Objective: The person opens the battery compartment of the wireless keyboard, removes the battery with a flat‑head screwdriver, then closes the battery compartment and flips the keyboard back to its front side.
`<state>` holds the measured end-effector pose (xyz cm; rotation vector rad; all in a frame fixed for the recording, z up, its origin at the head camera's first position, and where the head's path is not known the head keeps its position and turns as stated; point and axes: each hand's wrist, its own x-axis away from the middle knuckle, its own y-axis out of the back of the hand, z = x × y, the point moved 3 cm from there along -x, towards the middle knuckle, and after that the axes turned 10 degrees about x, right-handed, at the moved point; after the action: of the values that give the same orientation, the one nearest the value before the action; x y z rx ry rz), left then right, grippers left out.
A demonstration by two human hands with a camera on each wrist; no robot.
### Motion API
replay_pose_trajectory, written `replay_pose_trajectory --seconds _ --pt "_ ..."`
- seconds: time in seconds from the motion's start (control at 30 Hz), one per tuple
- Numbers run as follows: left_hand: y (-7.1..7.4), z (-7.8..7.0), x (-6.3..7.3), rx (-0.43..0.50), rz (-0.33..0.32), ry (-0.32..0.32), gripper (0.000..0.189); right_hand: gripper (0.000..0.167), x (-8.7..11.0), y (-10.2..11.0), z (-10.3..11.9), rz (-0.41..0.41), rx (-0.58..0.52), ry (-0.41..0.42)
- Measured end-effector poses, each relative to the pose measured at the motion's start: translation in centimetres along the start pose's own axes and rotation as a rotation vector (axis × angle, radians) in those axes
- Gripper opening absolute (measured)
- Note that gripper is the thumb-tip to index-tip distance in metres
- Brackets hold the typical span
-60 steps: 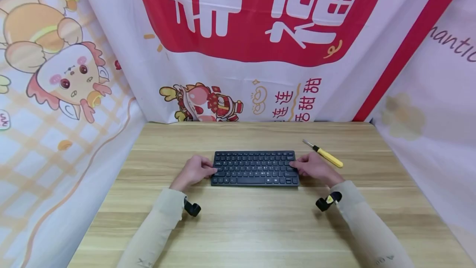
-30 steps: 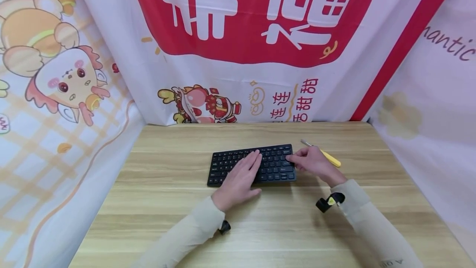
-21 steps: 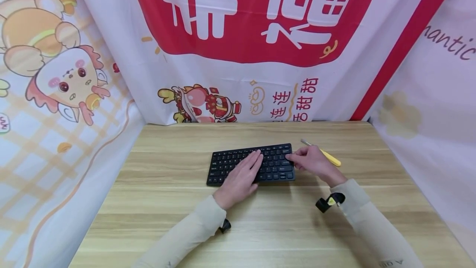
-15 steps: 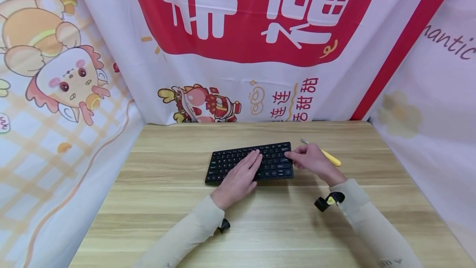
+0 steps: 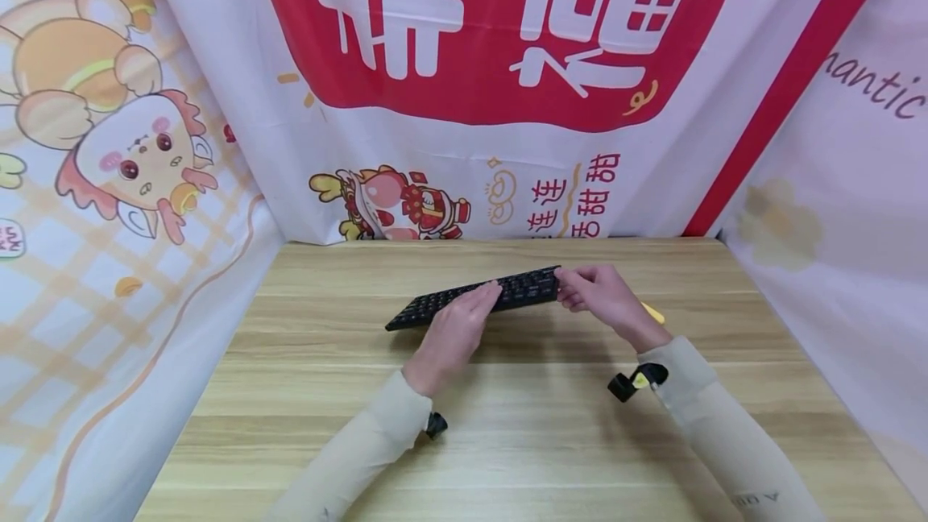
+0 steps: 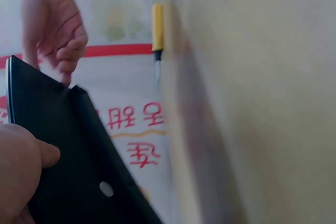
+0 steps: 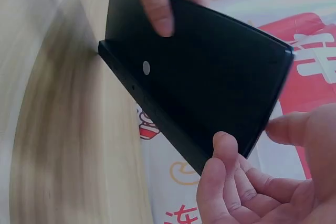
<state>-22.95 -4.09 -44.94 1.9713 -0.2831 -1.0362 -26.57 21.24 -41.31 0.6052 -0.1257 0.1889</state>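
Observation:
A thin black keyboard (image 5: 528, 290) is held above the table and tilted, its key side showing edge-on in the head view. My left hand (image 5: 451, 338) grips its near long edge around the middle; the fingers lie over the keys and the thumb presses the underside, as the right wrist view shows. At the right end, my right hand (image 5: 605, 298) pinches the short edge between thumb and curled fingers. The plain dark underside (image 7: 210, 72) carries a raised ridge along one long edge and a small pale oval spot (image 7: 146, 67).
A screwdriver with a yellow handle (image 6: 157, 27) lies on the wooden table (image 5: 522, 433), partly hidden behind my right hand in the head view. Printed white cloth (image 5: 406, 135) hangs behind the table and along both sides.
My left hand has moved from the keyboard's left end to its middle. The keyboard has risen from the table and tipped steeply, its right end higher. My right hand has kept its pinch.

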Motion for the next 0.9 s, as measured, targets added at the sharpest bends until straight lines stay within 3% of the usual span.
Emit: replay_pose_trajectory --seconds 0.17,0.33,0.43,0.6,0.77,0.9 --pt "2.0 0.8 -1.7 0.167 -0.098 0.05 0.044 0.059 0.1 0.1 0.0 0.016 -0.087 0.028" --pt "4.0 2.2 -2.8 0.462 -0.262 0.178 0.037 0.06 0.3 -0.3 -0.5 0.066 -0.065 0.035" --pt "4.7 3.1 -2.8 0.56 -0.374 0.258 0.035 0.055 0.3 -0.9 -1.1 0.096 -0.046 0.044" --pt "4.8 4.4 -2.3 0.679 -0.538 0.388 0.028 0.048 0.2 -2.3 -2.0 0.145 -0.022 0.056" --pt "4.2 5.3 -1.7 0.907 -0.656 0.549 0.025 0.049 -0.1 -4.0 -2.5 0.198 -0.017 0.065" --pt "3.7 5.9 -1.3 1.063 -0.759 0.637 0.026 0.049 -0.5 -5.5 -2.9 0.22 -0.02 0.04"
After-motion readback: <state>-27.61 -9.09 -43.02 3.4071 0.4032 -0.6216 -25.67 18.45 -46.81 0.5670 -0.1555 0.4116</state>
